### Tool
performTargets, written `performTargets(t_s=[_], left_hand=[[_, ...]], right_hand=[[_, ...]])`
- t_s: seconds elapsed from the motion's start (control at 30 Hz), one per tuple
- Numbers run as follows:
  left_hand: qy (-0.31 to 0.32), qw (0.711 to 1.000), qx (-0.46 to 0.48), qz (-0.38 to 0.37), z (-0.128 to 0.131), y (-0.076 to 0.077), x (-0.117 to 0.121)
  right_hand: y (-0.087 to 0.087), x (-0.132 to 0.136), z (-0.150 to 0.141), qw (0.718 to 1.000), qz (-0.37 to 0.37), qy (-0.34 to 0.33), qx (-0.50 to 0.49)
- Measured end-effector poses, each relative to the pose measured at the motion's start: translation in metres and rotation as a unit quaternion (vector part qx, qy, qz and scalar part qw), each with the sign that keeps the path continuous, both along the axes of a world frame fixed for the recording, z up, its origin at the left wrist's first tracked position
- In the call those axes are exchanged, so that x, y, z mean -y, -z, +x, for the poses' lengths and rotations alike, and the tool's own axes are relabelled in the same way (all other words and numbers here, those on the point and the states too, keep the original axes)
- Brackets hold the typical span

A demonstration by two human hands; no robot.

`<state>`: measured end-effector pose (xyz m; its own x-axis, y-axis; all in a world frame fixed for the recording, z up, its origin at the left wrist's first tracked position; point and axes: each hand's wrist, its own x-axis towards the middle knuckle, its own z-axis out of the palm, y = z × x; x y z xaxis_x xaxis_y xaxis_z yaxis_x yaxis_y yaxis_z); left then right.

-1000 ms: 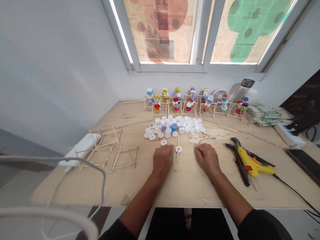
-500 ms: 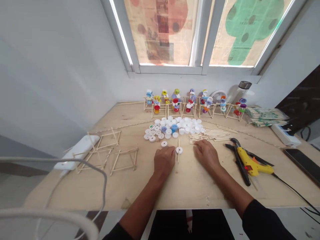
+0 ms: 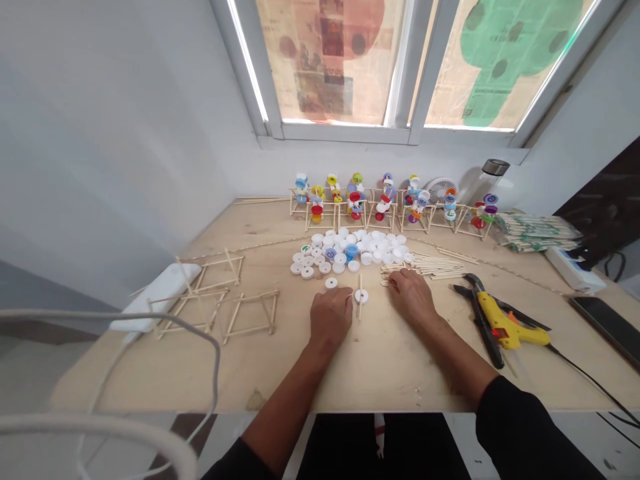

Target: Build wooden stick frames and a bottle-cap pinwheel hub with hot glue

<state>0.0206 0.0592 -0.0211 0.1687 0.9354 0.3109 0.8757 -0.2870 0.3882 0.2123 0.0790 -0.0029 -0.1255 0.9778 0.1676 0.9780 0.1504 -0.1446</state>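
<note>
My left hand (image 3: 331,317) rests on the table with its fingers curled in. Whatever it may hold is hidden. Just right of its knuckles a thin wooden stick (image 3: 361,310) lies across a white bottle cap (image 3: 364,297). Another white cap (image 3: 331,283) sits beyond the left hand. My right hand (image 3: 413,293) is at the near left end of a pile of wooden sticks (image 3: 435,265), fingers bent together and touching the sticks. Whether one is pinched there cannot be seen. Behind the hands spreads a heap of bottle caps (image 3: 373,247), mostly white.
A yellow glue gun (image 3: 515,333) and black-handled pliers (image 3: 487,330) lie at right, near a phone (image 3: 607,327). Stick frames (image 3: 250,330) and a white power strip (image 3: 160,297) are at left. Cap wheels on stick frames (image 3: 355,207) line the back, beside a bottle (image 3: 487,183).
The view has shifted slightly. Both hands keep nearly the same places, the right one still at the stick pile; the stick and cap between them have not moved.
</note>
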Motion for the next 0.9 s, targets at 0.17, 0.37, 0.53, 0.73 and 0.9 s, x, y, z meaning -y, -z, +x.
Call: performTargets(t_s=[0.17,0.37,0.53,0.73,0.9], left_hand=[[0.002,1.0,-0.002,-0.003,0.001,0.0,0.0],[-0.001,1.0,0.019,0.005,0.001,0.0,0.0],[-0.001,0.999,0.027,0.016,0.001,0.001,0.0],[0.001,0.998,0.04,0.038,0.001,0.004,0.001],[-0.005,0.996,0.059,0.066,0.0,0.003,0.001]], right_hand=[[-0.008,-0.002,0.002,0.999,-0.041,-0.012,0.008],[-0.019,-0.005,0.005,0.994,-0.107,-0.013,0.014],[-0.019,-0.001,0.003,0.992,-0.128,-0.002,0.02],[-0.01,0.007,-0.002,0.995,-0.098,0.011,-0.009],[-0.003,0.015,-0.002,0.992,-0.065,0.035,-0.106]])
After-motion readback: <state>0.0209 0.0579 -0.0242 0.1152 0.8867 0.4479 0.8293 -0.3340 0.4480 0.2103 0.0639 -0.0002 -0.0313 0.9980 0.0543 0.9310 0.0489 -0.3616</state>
